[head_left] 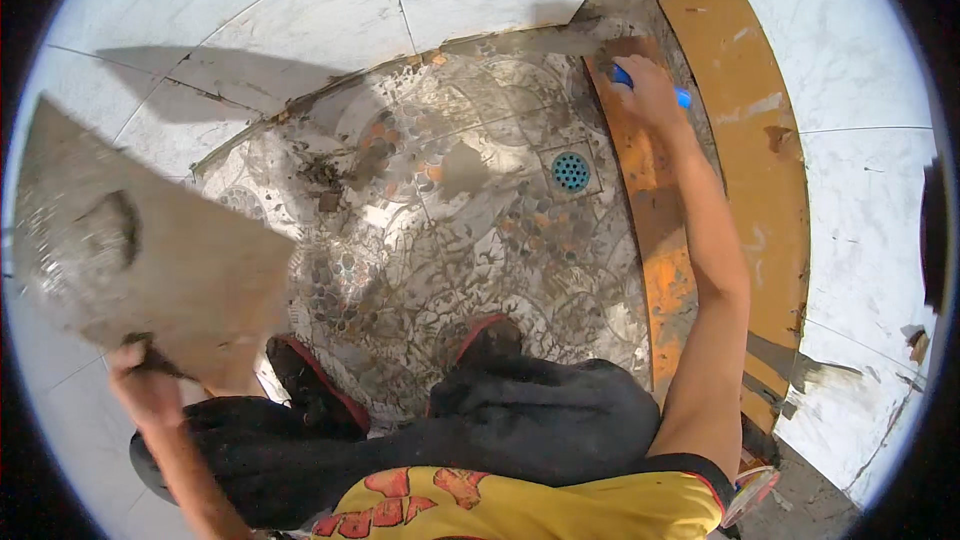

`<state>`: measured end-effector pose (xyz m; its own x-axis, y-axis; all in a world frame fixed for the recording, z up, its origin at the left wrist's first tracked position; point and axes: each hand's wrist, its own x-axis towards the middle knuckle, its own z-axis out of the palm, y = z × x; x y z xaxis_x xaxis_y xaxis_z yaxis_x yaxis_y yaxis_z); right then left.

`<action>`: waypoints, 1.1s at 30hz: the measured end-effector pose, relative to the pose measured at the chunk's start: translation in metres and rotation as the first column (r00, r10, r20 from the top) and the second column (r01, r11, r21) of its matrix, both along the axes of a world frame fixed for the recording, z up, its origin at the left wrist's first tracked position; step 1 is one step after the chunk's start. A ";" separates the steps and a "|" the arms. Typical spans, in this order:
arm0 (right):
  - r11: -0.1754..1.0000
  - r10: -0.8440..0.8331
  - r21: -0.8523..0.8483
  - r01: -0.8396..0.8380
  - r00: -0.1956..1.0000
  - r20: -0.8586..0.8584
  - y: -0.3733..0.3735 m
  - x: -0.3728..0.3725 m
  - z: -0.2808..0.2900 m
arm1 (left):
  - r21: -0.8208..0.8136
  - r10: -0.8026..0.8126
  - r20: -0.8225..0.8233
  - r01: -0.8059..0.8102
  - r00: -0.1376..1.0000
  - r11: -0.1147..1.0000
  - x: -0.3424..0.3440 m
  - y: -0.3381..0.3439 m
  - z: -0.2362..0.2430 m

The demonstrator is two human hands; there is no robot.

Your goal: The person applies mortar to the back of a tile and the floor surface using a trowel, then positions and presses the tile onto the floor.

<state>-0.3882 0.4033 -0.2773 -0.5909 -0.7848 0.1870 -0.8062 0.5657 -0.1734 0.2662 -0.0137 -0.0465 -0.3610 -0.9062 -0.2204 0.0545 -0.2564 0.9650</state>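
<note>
Off to the left, my left hand [148,388] grips the lower edge of a large flat grey board [190,270], held tilted above the floor. A dark wet patch of mortar [122,225] is on its face, and motion blurs part of it. At the far right, my right hand [650,98] is closed around the blue handle of a trowel [684,98]. Its blade is mostly hidden by the hand. The trowel is at the far end of a narrow orange-brown plank [665,275], which is smeared with mortar.
A round blue drain grate [571,172] sits in the dirty pebble-patterned floor [450,270]. A wider tan board [755,170] runs along the right wall. White marbled tiles [300,15] surround the area. My dark shoes [310,390] stand at the near side of the floor.
</note>
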 end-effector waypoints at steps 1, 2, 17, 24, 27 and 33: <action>1.000 0.024 -0.014 -0.024 1.000 0.002 -0.005 -0.009 -0.007 | -0.008 0.026 0.046 -0.026 0.999 1.000 0.019 -0.019 0.025; 0.998 0.004 0.068 -0.007 0.999 0.046 -0.011 -0.016 -0.013 | -0.018 0.006 0.051 -0.005 0.999 1.000 0.037 -0.037 0.046; 0.980 -0.003 0.200 -0.004 0.999 0.038 -0.036 -0.065 -0.001 | 0.091 0.074 -0.047 -0.069 0.996 0.993 0.080 -0.041 0.088; 0.989 0.062 0.124 -0.076 0.992 0.108 -0.059 -0.036 -0.007 | 0.188 -0.048 -0.145 0.075 0.988 0.979 0.069 -0.044 0.083; 0.986 0.005 0.166 -0.009 1.000 0.023 -0.070 -0.033 0.008 | 0.121 -0.010 -0.031 0.014 0.999 0.993 0.067 -0.043 0.082; 0.981 -0.028 0.194 0.031 0.999 -0.017 -0.056 -0.021 0.029 | 0.086 -0.095 -0.050 0.100 0.994 0.991 0.085 -0.052 0.078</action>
<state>-0.4095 0.3477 -0.2482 -0.6126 -0.7893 0.0414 -0.7903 0.6109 -0.0465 0.3507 -0.0658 0.0311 -0.4581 -0.8438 -0.2795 0.0684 -0.3470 0.9354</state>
